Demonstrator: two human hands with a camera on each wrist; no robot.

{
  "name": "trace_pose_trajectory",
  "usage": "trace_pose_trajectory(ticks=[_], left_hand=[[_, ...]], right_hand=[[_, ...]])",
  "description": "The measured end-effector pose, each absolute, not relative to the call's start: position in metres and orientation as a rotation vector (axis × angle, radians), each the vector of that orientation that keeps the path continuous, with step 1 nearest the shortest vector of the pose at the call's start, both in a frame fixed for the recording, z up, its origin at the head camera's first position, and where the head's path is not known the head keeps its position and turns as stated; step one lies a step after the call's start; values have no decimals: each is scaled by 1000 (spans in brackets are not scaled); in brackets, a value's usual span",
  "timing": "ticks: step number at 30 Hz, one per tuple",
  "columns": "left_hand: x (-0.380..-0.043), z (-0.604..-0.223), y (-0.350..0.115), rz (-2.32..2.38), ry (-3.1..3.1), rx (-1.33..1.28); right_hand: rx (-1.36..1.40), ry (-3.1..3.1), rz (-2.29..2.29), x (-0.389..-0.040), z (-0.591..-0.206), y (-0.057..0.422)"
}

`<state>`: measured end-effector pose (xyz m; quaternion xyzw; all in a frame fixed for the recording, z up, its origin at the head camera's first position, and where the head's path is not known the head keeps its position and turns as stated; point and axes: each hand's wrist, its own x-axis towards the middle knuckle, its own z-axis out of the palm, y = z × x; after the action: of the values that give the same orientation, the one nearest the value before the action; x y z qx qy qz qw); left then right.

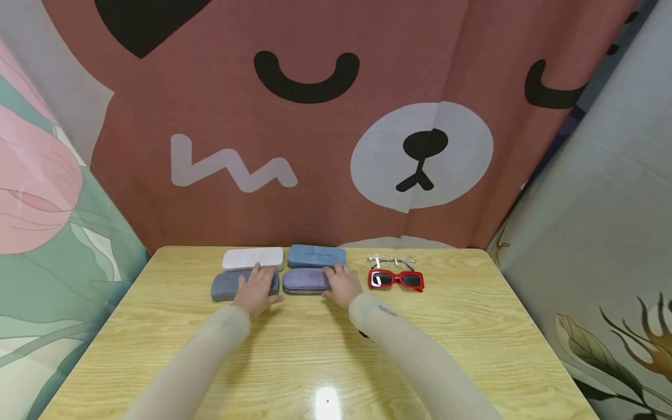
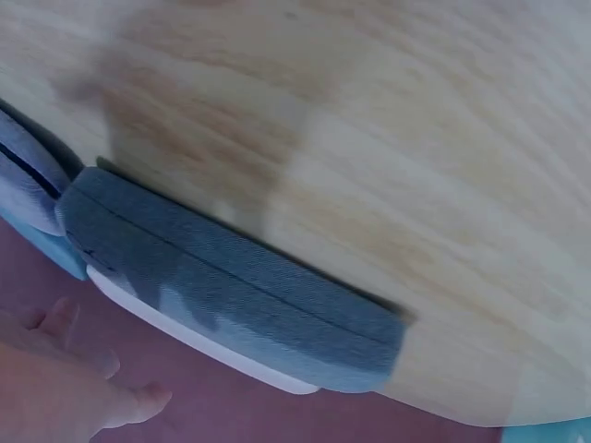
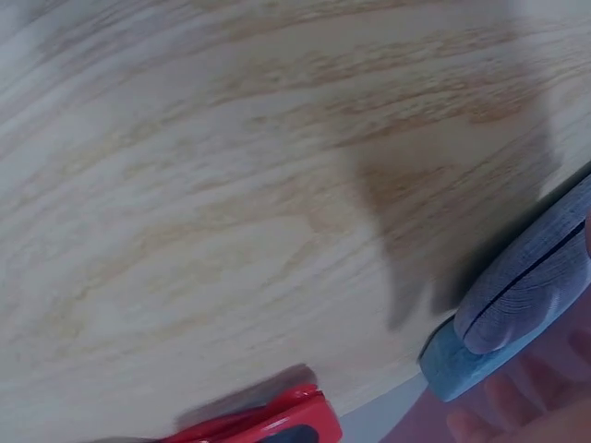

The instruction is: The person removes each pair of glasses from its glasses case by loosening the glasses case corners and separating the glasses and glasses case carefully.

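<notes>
Four closed glasses cases lie in two rows: a white glasses case (image 1: 253, 258) and a blue glasses case (image 1: 317, 255) behind, a grey-blue glasses case (image 1: 230, 286) and a purple glasses case (image 1: 304, 281) in front. Over the right part of the grey-blue one, my left hand (image 1: 256, 291) spreads its fingers; the left wrist view shows those fingers (image 2: 138, 403) apart from it. My right hand (image 1: 343, 286) holds the right end of the purple case, its thumb at the front and its fingers over the top. Part of that grip lies outside the right wrist view.
Red-framed sunglasses (image 1: 396, 280) lie right of the cases, with clear-framed glasses (image 1: 391, 262) just behind them. Everything rests near the back edge of a wooden table (image 1: 294, 350). A printed curtain (image 1: 315, 210) hangs close behind, with more fabric at both sides.
</notes>
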<state>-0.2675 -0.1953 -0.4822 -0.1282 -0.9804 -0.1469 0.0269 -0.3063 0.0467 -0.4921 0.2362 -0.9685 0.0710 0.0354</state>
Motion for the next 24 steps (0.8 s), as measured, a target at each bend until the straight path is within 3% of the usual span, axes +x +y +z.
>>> trace_pose_trajectory(ticks=[24], left_hand=[[-287, -485, -161, -319, -3072, -426]], right_hand=[[637, -3050, 323, -311, -492, 60]])
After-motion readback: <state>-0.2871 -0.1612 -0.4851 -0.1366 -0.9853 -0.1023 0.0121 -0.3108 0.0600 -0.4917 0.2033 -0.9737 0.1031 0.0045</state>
